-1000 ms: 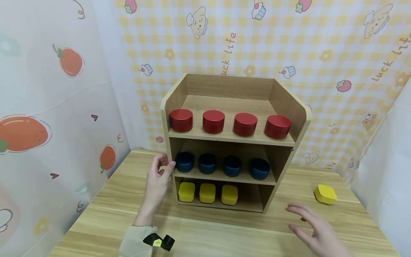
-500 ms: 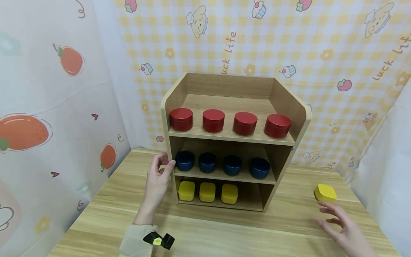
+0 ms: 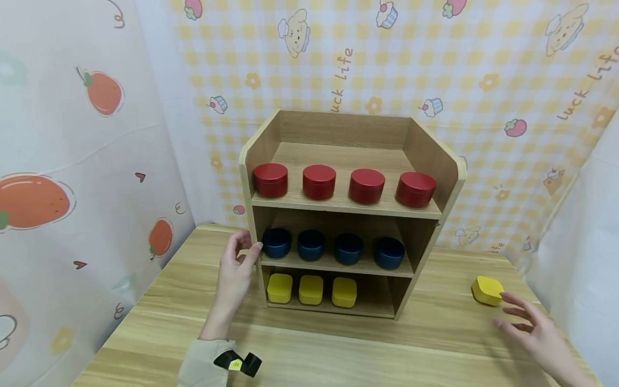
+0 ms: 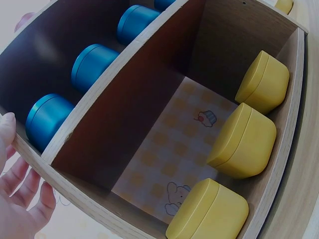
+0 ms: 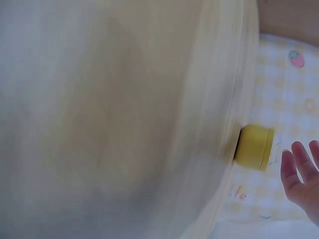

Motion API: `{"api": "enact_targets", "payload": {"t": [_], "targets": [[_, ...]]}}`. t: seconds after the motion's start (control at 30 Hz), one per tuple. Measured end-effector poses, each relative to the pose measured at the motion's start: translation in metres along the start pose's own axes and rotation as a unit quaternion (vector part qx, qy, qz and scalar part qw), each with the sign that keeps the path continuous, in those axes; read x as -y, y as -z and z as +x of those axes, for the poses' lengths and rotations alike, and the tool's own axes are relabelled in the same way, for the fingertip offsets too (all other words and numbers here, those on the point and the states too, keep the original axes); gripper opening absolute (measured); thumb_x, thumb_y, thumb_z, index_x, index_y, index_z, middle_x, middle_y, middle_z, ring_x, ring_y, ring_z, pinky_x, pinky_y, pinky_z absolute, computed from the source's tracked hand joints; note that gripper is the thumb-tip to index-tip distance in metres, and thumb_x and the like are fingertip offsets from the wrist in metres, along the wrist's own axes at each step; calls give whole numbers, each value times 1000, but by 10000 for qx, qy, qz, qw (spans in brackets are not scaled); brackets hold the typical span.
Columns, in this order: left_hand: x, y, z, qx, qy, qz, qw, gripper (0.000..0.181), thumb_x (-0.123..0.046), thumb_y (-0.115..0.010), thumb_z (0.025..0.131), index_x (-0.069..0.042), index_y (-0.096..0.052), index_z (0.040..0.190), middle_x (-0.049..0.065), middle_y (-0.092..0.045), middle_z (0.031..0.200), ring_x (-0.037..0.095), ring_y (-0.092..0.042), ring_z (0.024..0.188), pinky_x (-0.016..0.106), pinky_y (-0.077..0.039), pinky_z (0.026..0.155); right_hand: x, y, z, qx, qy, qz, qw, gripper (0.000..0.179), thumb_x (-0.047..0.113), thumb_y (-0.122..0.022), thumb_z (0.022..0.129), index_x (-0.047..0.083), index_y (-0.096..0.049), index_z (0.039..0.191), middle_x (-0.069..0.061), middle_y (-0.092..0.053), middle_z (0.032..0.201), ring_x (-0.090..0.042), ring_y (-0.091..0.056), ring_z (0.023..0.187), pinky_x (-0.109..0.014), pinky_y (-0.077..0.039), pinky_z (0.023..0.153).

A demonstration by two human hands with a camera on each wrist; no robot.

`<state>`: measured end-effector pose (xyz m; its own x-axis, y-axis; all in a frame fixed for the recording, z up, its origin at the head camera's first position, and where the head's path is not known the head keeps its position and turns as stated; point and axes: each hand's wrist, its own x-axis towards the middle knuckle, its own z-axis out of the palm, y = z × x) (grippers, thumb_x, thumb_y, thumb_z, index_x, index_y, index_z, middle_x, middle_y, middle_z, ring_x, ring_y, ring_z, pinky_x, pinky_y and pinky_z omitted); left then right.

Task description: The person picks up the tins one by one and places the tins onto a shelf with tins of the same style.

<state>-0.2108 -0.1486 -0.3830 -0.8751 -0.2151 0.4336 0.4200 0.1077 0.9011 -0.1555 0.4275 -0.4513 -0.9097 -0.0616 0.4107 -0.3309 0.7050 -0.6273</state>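
A small wooden shelf (image 3: 358, 210) stands on the table. My left hand (image 3: 237, 271) grips its left side panel, thumb on the front edge and fingers along the outer face; the left wrist view shows the same hold. At the right, my right hand (image 3: 537, 330) hovers with fingers apart and gently bent beside a loose yellow square tin (image 3: 487, 291). In the right wrist view a small gap separates that tin (image 5: 254, 147) from the hand (image 5: 303, 184). Yellow tins (image 3: 311, 290) fill the left part of the bottom tier, whose right end is bare.
Blue round tins (image 3: 311, 245) line the middle tier, and red round tins (image 3: 319, 181) the top one. Behind the table hangs a checked cloth (image 3: 309, 70), with a printed cloth (image 3: 96, 161) at the left and a white one (image 3: 580, 226) at the right.
My right hand has moved to the right, from in front of the shelf to beside the loose yellow tin. The left hand keeps its grip on the panel.
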Motion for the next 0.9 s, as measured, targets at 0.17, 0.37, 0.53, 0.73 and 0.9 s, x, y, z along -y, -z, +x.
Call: {"api": "enact_targets", "payload": {"t": [0.17, 0.37, 0.53, 0.73, 0.9], "targets": [[0, 1, 1, -16, 9, -22, 10000, 28, -11, -62, 97, 2, -50, 119, 8, -49, 105, 17, -47, 100, 18, -42, 76, -14, 10, 22, 27, 129, -787, 9968, 66, 4, -81, 78, -10, -45, 133, -17, -49, 127, 2, -51, 99, -20, -49, 60], [-2, 0, 2, -4, 33, -7, 10000, 27, -8, -62, 97, 3, -50, 119, 9, -49, 104, 16, -48, 99, 18, -43, 75, -32, 20, 42, 144, 95, -1338, 9909, 77, 9, -82, 78, -14, -38, 137, -43, -41, 121, -57, -48, 95, -61, -47, 67], [-1, -1, 2, 39, -20, -9, 10000, 28, -11, -62, 97, 2, -50, 119, 9, -49, 104, 17, -48, 100, 18, -43, 77, -45, 24, 51, 389, -108, -1602, 9863, 80, 22, -80, 82, -12, -35, 140, -44, -41, 123, -58, -45, 99, -71, -37, 70], [0, -1, 2, 9, -28, 10, 10000, 28, -11, -63, 97, 2, -51, 118, 9, -49, 104, 17, -48, 99, 18, -43, 76, -50, 27, 62, 821, -770, -1095, 9876, 88, 32, -73, 89, -11, -23, 146, -45, -28, 137, -63, -37, 111, -74, -34, 78], [0, 0, 0, 20, 16, 7, 10000, 28, -11, -62, 97, 2, -50, 119, 9, -49, 105, 17, -48, 99, 18, -43, 76, -49, 32, 70, 1204, -1383, -354, 9824, 92, 35, -66, 94, -7, -8, 151, -42, -14, 147, -64, -25, 122, -72, -34, 83]]}}
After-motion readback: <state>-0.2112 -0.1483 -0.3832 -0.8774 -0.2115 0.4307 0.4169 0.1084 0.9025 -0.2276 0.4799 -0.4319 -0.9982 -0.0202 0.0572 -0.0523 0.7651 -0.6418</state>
